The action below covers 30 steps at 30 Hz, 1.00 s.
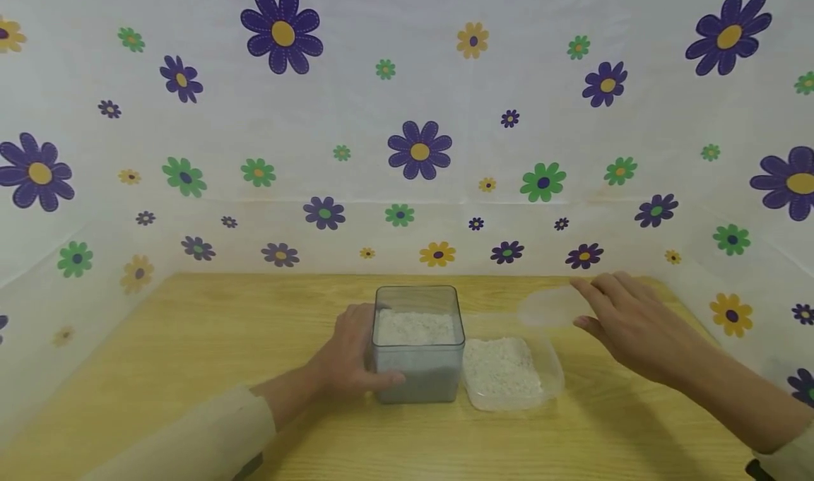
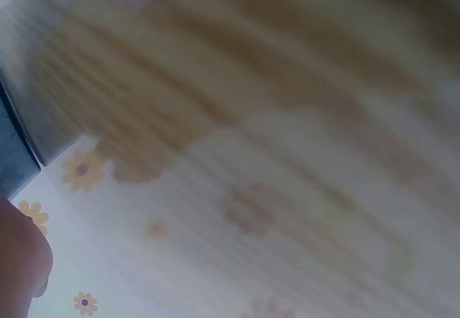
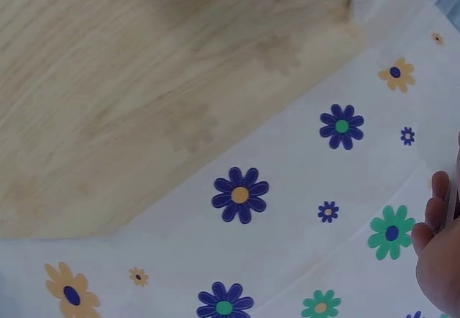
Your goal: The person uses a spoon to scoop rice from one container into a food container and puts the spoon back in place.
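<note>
My left hand (image 1: 352, 354) grips the left side of a square, grey see-through canister (image 1: 420, 378), its thumb across the front and its fingers behind. White, grainy powder (image 1: 416, 328) fills much of the canister, which stands upright without a lid. Touching its right side is a clear, shallow plastic tub (image 1: 552, 382) with a mound of similar powder (image 1: 502, 368). Above the tub's far right corner, my right hand (image 1: 629, 325) pinches a thin, translucent plastic scraper (image 1: 548, 306) between thumb and fingers. The left wrist view shows the thumb (image 2: 25, 260) beside the canister.
Both containers stand on a light wooden table (image 1: 235, 340). White sheeting (image 1: 356, 107) printed with purple, green and yellow flowers rises behind the table and along both sides.
</note>
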Each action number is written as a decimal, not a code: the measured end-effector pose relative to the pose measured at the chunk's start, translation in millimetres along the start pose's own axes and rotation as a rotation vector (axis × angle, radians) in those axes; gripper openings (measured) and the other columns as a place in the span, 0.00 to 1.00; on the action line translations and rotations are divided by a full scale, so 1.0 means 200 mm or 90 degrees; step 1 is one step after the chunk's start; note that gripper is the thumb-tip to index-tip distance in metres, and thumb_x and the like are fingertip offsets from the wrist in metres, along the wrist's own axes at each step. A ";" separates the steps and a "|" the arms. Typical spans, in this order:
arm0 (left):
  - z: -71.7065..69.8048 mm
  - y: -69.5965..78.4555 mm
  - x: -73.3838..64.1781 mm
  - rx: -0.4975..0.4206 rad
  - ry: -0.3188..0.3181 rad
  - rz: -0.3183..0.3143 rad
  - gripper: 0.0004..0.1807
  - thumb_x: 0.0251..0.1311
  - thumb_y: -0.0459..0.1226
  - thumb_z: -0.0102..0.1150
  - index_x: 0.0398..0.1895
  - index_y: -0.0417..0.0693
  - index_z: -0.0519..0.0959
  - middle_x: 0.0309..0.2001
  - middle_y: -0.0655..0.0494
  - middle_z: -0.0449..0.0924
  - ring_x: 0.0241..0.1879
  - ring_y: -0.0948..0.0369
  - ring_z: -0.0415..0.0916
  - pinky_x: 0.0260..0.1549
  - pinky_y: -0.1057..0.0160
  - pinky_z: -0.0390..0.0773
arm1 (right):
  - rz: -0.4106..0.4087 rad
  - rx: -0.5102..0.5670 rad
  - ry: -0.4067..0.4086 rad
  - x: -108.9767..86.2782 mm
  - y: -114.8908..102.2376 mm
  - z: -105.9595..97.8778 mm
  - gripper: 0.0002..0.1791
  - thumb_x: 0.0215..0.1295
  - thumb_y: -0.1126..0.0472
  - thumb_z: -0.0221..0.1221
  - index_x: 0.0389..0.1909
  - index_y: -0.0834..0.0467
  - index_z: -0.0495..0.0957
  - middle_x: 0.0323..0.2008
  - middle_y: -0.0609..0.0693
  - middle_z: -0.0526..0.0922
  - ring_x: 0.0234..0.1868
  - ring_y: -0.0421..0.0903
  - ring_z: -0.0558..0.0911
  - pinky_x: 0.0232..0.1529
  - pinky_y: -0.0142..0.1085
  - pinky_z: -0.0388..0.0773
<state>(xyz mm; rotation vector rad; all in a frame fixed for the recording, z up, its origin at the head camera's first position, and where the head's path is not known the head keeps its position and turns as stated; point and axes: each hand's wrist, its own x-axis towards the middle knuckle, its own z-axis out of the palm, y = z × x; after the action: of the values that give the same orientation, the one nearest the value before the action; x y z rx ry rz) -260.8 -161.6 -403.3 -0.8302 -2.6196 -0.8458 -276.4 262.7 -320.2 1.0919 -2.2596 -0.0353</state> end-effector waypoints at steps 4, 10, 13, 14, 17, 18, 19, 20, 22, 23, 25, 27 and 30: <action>0.00 0.00 0.01 0.001 0.002 0.004 0.52 0.45 0.62 0.69 0.68 0.45 0.61 0.59 0.54 0.69 0.59 0.56 0.62 0.59 0.44 0.60 | 0.003 0.005 0.044 0.07 -0.02 -0.02 0.40 0.80 0.41 0.27 0.61 0.69 0.73 0.41 0.58 0.77 0.37 0.51 0.70 0.37 0.44 0.69; 0.00 0.00 0.01 -0.003 0.003 -0.004 0.51 0.45 0.61 0.69 0.68 0.46 0.61 0.59 0.53 0.69 0.59 0.55 0.62 0.61 0.42 0.58 | 0.031 0.056 0.036 0.23 -0.11 -0.11 0.25 0.81 0.51 0.43 0.63 0.66 0.73 0.42 0.56 0.76 0.42 0.52 0.71 0.44 0.47 0.68; 0.00 0.00 0.01 -0.002 0.002 -0.005 0.50 0.45 0.62 0.69 0.68 0.47 0.61 0.59 0.53 0.69 0.60 0.54 0.62 0.60 0.42 0.59 | 0.019 0.080 0.016 0.31 -0.16 -0.14 0.21 0.77 0.57 0.47 0.62 0.65 0.75 0.38 0.52 0.74 0.41 0.48 0.68 0.44 0.43 0.65; 0.00 0.00 0.00 -0.003 0.002 -0.005 0.51 0.45 0.62 0.69 0.68 0.47 0.61 0.60 0.53 0.69 0.60 0.55 0.62 0.60 0.42 0.59 | 0.010 0.081 0.009 0.34 -0.17 -0.15 0.21 0.77 0.57 0.47 0.62 0.64 0.75 0.37 0.51 0.73 0.40 0.47 0.67 0.43 0.41 0.64; 0.01 -0.01 0.00 -0.003 0.004 0.002 0.51 0.45 0.62 0.69 0.68 0.46 0.62 0.60 0.53 0.70 0.59 0.55 0.62 0.59 0.43 0.59 | -0.029 0.057 -0.021 0.43 -0.21 -0.15 0.22 0.76 0.56 0.49 0.62 0.63 0.75 0.37 0.51 0.73 0.38 0.46 0.65 0.41 0.38 0.63; 0.01 -0.01 0.00 -0.005 0.004 0.003 0.51 0.45 0.62 0.69 0.68 0.45 0.62 0.60 0.53 0.70 0.59 0.55 0.62 0.59 0.43 0.59 | -0.042 0.041 -0.036 0.46 -0.22 -0.15 0.22 0.76 0.55 0.50 0.63 0.63 0.75 0.37 0.51 0.74 0.38 0.46 0.65 0.41 0.38 0.63; 0.02 -0.02 0.00 -0.006 0.005 0.005 0.51 0.45 0.62 0.69 0.68 0.45 0.62 0.59 0.53 0.70 0.59 0.55 0.62 0.59 0.43 0.60 | -0.056 0.023 -0.051 0.49 -0.24 -0.15 0.23 0.75 0.54 0.51 0.63 0.63 0.75 0.37 0.51 0.74 0.38 0.46 0.65 0.41 0.37 0.63; 0.02 -0.02 0.00 -0.008 0.003 0.001 0.51 0.45 0.62 0.69 0.68 0.45 0.62 0.60 0.54 0.70 0.59 0.55 0.62 0.59 0.43 0.59 | -0.071 0.002 -0.066 0.51 -0.25 -0.15 0.23 0.75 0.53 0.51 0.63 0.63 0.74 0.38 0.51 0.74 0.37 0.46 0.66 0.41 0.37 0.64; 0.02 -0.02 0.00 -0.008 0.001 -0.002 0.51 0.45 0.62 0.69 0.69 0.46 0.61 0.60 0.54 0.70 0.59 0.56 0.62 0.60 0.43 0.59 | -0.102 -0.034 -0.089 0.56 -0.28 -0.14 0.24 0.75 0.51 0.52 0.62 0.62 0.75 0.38 0.51 0.75 0.38 0.47 0.67 0.42 0.38 0.66; 0.02 -0.02 -0.01 -0.010 0.000 -0.004 0.52 0.45 0.62 0.69 0.69 0.47 0.61 0.61 0.54 0.69 0.60 0.56 0.61 0.60 0.42 0.59 | -0.116 -0.050 -0.098 0.57 -0.30 -0.14 0.24 0.75 0.50 0.52 0.61 0.62 0.76 0.39 0.51 0.75 0.39 0.48 0.69 0.43 0.38 0.68; 0.02 -0.01 -0.01 -0.010 0.000 -0.008 0.52 0.45 0.62 0.69 0.69 0.48 0.61 0.61 0.54 0.69 0.60 0.56 0.61 0.61 0.42 0.58 | -0.145 -0.082 -0.107 0.60 -0.32 -0.14 0.24 0.76 0.48 0.51 0.59 0.62 0.78 0.39 0.52 0.76 0.40 0.49 0.70 0.46 0.39 0.71; 0.02 -0.01 -0.01 -0.008 0.000 -0.010 0.52 0.45 0.63 0.69 0.69 0.48 0.61 0.61 0.54 0.69 0.60 0.56 0.61 0.61 0.41 0.58 | -0.170 -0.114 -0.111 0.63 -0.35 -0.14 0.23 0.76 0.47 0.50 0.56 0.61 0.79 0.40 0.52 0.77 0.41 0.50 0.71 0.47 0.40 0.71; 0.01 -0.01 -0.01 -0.008 0.001 -0.015 0.52 0.44 0.63 0.69 0.70 0.48 0.60 0.61 0.55 0.69 0.60 0.56 0.61 0.61 0.42 0.58 | -0.196 -0.151 -0.116 0.66 -0.39 -0.13 0.23 0.76 0.46 0.49 0.54 0.61 0.79 0.40 0.52 0.77 0.41 0.50 0.71 0.48 0.40 0.70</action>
<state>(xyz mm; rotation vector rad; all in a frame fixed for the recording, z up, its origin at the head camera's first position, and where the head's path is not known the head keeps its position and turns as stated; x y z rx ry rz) -260.5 -162.2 -406.7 -0.8040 -2.6307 -0.8688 -270.5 122.9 -251.9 1.3379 -2.1516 -0.5341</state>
